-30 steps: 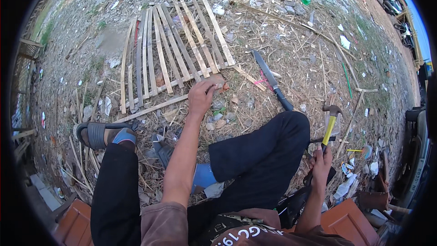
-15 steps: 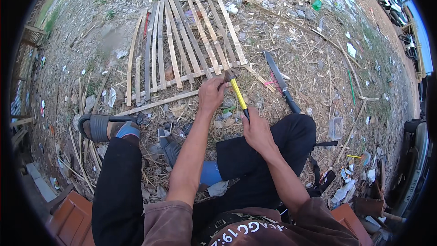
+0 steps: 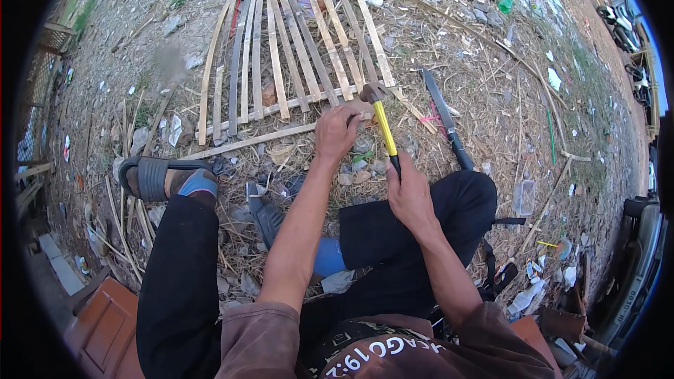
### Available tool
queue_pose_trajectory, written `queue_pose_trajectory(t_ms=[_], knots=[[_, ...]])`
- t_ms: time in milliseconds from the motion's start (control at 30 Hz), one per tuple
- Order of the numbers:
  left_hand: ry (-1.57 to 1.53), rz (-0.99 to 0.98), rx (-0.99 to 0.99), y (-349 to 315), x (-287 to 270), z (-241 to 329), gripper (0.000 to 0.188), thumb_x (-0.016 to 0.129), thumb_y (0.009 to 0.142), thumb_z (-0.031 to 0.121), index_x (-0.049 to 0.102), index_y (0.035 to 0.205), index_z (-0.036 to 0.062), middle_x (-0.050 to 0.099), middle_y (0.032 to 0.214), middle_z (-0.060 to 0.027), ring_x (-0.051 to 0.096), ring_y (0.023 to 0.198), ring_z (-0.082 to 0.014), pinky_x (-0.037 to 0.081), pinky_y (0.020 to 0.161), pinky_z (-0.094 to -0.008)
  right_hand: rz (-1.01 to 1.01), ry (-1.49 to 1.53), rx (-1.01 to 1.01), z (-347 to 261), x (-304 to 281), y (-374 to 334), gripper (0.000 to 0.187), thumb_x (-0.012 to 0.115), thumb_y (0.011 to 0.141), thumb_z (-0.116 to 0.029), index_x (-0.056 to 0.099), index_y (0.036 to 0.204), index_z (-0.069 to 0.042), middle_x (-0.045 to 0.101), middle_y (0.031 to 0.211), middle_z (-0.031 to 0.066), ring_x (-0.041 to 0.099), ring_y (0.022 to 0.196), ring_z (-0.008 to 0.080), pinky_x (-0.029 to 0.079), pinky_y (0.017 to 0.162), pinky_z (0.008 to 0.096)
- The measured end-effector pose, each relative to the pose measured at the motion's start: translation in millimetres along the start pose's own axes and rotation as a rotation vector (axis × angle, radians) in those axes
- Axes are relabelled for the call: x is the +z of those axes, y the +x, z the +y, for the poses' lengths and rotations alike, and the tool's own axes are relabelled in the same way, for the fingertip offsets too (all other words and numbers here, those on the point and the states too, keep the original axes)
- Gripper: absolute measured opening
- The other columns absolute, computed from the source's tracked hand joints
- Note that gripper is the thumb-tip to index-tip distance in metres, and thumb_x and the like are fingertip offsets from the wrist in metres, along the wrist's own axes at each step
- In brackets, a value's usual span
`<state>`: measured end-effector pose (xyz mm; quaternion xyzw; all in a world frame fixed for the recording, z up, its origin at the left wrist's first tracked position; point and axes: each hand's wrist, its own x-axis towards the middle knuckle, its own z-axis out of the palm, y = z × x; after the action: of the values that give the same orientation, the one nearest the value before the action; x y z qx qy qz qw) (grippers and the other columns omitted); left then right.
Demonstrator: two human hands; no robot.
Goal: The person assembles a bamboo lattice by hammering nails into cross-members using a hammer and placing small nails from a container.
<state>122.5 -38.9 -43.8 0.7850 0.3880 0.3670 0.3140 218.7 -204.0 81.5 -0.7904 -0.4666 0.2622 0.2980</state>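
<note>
A hammer point(image 3: 384, 123) is gripped by the right hand point(image 3: 411, 198), fingers wrapped round the black end of its yellow handle. Its head is held up and forward, just right of the left hand point(image 3: 335, 132), near the lower ends of the wooden slats point(image 3: 291, 45). Whether anything is touched by the head cannot be told. The left hand is seen from the back, fingers bent and bunched; whether something small is pinched there cannot be told. The slats are laid on the ground ahead, spread like a fan and crossed near their lower ends by a thin crosspiece point(image 3: 270, 110). A loose strip point(image 3: 246, 141) is seen below them, pointing toward the left hand.

To the right of the slats, a long knife point(image 3: 444, 118) is left lying, dark handle toward the right knee. Pink string point(image 3: 430, 118) is seen beside its blade. A clear plastic box point(image 3: 523, 198) is placed right of that knee. A green bottle point(image 3: 505, 3) is seen farther off. Sandals point(image 3: 152, 177) and black trousers point(image 3: 179, 274) are worn. The ground is littered with straw, stones and scraps. Motorbikes point(image 3: 618, 28) are parked at far right.
</note>
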Motion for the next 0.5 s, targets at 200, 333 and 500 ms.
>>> queue_pose_trajectory(t_ms=[200, 333, 500], knots=[[-0.020, -0.064, -0.100, 0, 1, 2, 0.010, 0.072, 0.084, 0.013, 0.072, 0.089, 0.0043, 0.070, 0.090, -0.0131, 0.065, 0.084, -0.0360, 0.050, 0.078, -0.0445, -0.012, -0.025, -0.022, 11, 10, -2, 0.022, 0.057, 0.098, -0.012, 0.049, 0.115, 0.000, 0.059, 0.065, 0.0287, 0.061, 0.065, 0.0517, 0.044, 0.057, 0.0576], [-0.025, -0.109, -0.142, -2, -4, 2, 0.010, 0.072, 0.084, 0.013, 0.072, 0.088, 0.0042, 0.070, 0.090, -0.0132, 0.066, 0.085, -0.0360, 0.050, 0.078, -0.0442, -0.019, -0.004, -0.013, -6, 1, 2, 0.022, 0.056, 0.099, -0.011, 0.050, 0.116, 0.001, 0.059, 0.065, 0.0287, 0.061, 0.064, 0.0516, 0.044, 0.055, 0.0573], [0.039, -0.041, -0.016, -3, -4, -5, 0.013, 0.072, 0.086, 0.014, 0.072, 0.091, 0.0023, 0.069, 0.087, -0.0143, 0.065, 0.080, -0.0327, 0.050, 0.073, -0.0417, 0.059, 0.039, -0.057, -7, 6, -3, 0.020, 0.055, 0.099, -0.011, 0.050, 0.114, 0.001, 0.059, 0.065, 0.0289, 0.060, 0.064, 0.0518, 0.043, 0.055, 0.0574]])
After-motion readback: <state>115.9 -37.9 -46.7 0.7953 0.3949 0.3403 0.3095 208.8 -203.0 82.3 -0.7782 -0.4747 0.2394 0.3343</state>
